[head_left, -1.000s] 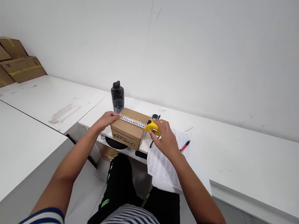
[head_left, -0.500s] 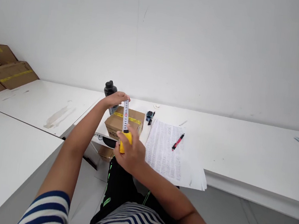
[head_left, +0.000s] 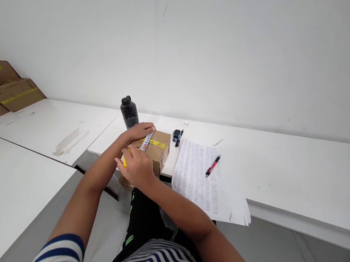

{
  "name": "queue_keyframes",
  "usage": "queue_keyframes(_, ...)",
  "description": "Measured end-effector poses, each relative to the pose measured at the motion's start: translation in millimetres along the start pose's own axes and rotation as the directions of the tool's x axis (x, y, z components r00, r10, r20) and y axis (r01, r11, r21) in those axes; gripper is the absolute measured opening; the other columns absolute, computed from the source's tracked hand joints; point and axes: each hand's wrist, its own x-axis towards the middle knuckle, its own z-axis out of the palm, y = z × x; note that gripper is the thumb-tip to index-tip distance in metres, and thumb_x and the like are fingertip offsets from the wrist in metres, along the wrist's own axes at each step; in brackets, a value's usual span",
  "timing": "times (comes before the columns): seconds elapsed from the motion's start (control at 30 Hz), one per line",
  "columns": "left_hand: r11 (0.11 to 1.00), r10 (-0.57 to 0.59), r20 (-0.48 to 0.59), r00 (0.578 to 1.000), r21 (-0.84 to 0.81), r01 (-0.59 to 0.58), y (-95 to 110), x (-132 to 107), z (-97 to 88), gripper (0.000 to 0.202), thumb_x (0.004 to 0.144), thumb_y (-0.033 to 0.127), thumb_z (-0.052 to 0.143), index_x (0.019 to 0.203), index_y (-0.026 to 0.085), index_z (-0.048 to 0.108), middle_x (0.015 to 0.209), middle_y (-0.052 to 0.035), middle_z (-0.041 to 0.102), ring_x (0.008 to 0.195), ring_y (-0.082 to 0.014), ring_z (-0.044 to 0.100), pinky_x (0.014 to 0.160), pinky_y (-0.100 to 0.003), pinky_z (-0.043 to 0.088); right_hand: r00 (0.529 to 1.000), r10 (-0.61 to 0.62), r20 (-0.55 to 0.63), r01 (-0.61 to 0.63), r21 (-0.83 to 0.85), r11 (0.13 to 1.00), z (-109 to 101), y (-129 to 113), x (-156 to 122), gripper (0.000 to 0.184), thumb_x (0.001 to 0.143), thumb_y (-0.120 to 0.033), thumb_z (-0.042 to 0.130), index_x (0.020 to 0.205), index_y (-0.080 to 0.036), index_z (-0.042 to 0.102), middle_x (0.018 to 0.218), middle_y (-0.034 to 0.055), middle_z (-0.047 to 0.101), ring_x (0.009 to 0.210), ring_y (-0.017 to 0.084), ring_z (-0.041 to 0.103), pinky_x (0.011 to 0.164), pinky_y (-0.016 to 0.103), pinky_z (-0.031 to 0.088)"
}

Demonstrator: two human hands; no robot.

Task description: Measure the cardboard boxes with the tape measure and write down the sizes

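A cardboard box (head_left: 162, 138) with yellow tape sits near the table's front edge. Across its top runs the white blade of a tape measure (head_left: 146, 141). My left hand (head_left: 141, 131) lies over the far left part of the box, its fingers at the blade's far end. The yellow case of the tape measure is in my right hand (head_left: 138, 167), at the box's near left side, mostly covered by the fingers. Just behind my left hand stands a dark water bottle (head_left: 129, 112).
Right of the box lie a small dark blue object (head_left: 176, 135) and a black pen-like item (head_left: 178, 142). Printed sheets (head_left: 194, 180) overhang the front edge, with a red and black pen (head_left: 212, 166) on them. Several cartons (head_left: 13, 93) are stacked at the far left.
Both hands have come down, bringing the tape measure's blade onto the box top. The right hand with the case has moved left, and the blade now slants and shows a shorter length.
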Motion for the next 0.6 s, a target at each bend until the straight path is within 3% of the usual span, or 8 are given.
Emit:
queue_keyframes(0.2, 0.998, 0.015, -0.026, 1.000, -0.053, -0.016, -1, 1, 3.5, 0.035, 0.088, 0.049, 0.047, 0.092, 0.020, 0.066, 0.092, -0.0037, 0.069, 0.086, -0.0210, 0.061, 0.080, -0.033, 0.047, 0.994, -0.021, -0.109, 0.022, 0.009, 1.000, 4, -2, -7, 0.023, 0.094, -0.035, 0.050, 0.103, -0.020, 0.065, 0.110, 0.0077, 0.069, 0.078, 0.019, 0.063, 0.063, 0.032, 0.047)
queue_keyframes(0.27, 0.998, 0.014, -0.088, 0.996, -0.056, -0.019, 2, -3, 3.3, 0.034, 0.088, 0.048, 0.049, 0.091, 0.018, 0.066, 0.093, -0.0046, 0.070, 0.089, -0.0216, 0.061, 0.082, -0.034, 0.047, 0.990, -0.032, -0.140, 0.035, 0.022, 0.999, 3, 0, -11, 0.019, 0.091, -0.028, 0.053, 0.104, -0.019, 0.065, 0.112, 0.0078, 0.069, 0.081, 0.019, 0.064, 0.065, 0.031, 0.050)
queue_keyframes(0.33, 0.998, 0.026, -0.217, 0.976, -0.055, -0.039, 10, -11, 1.8, 0.033, 0.090, 0.046, 0.048, 0.089, 0.018, 0.066, 0.096, -0.0055, 0.069, 0.093, -0.0218, 0.061, 0.087, -0.035, 0.046, 0.972, -0.075, -0.222, 0.087, 0.045, 0.995, -2, 8, -16, 0.017, 0.088, -0.022, 0.055, 0.101, -0.019, 0.065, 0.112, 0.0079, 0.070, 0.084, 0.019, 0.066, 0.068, 0.030, 0.052)
queue_keyframes(0.43, 0.981, 0.006, -0.455, 0.891, -0.172, -0.095, 35, -37, 0.0, 0.034, 0.094, 0.047, 0.043, 0.093, 0.019, 0.063, 0.099, -0.0055, 0.067, 0.095, -0.0197, 0.060, 0.088, -0.034, 0.046, 0.879, -0.185, -0.439, 0.236, 0.064, 0.970, -21, 34, -27, 0.020, 0.087, -0.017, 0.056, 0.106, -0.019, 0.062, 0.114, 0.0093, 0.069, 0.095, 0.019, 0.067, 0.075, 0.029, 0.056)
queue_keyframes(0.5, 0.945, -0.041, -0.525, 0.850, -0.296, -0.137, 59, -60, 1.9, 0.033, 0.094, 0.050, 0.046, 0.099, 0.021, 0.060, 0.092, -0.0038, 0.065, 0.087, -0.0174, 0.060, 0.082, -0.032, 0.048, 0.791, -0.249, -0.559, 0.325, 0.040, 0.945, -38, 59, -34, 0.033, 0.088, -0.018, 0.059, 0.121, -0.018, 0.057, 0.123, 0.0121, 0.065, 0.108, 0.020, 0.065, 0.081, 0.031, 0.058)
queue_keyframes(0.53, 0.928, -0.054, -0.533, 0.844, -0.339, -0.154, 73, -72, 4.2, 0.032, 0.092, 0.051, 0.049, 0.100, 0.021, 0.059, 0.091, -0.0031, 0.064, 0.084, -0.0163, 0.060, 0.079, -0.030, 0.048, 0.758, -0.267, -0.595, 0.347, 0.022, 0.938, -45, 71, -38, 0.042, 0.089, -0.018, 0.060, 0.130, -0.017, 0.053, 0.129, 0.0139, 0.061, 0.115, 0.022, 0.063, 0.084, 0.032, 0.059)
queue_keyframes(0.6, 0.900, -0.074, -0.462, 0.884, -0.412, -0.140, 97, -92, 10.6, 0.032, 0.088, 0.052, 0.057, 0.097, 0.022, 0.058, 0.087, -0.0016, 0.062, 0.077, -0.0145, 0.058, 0.073, -0.028, 0.048, 0.721, -0.260, -0.643, 0.342, 0.003, 0.940, -55, 92, -44, 0.056, 0.090, -0.023, 0.062, 0.143, -0.018, 0.043, 0.144, 0.0162, 0.049, 0.127, 0.024, 0.056, 0.088, 0.036, 0.060)
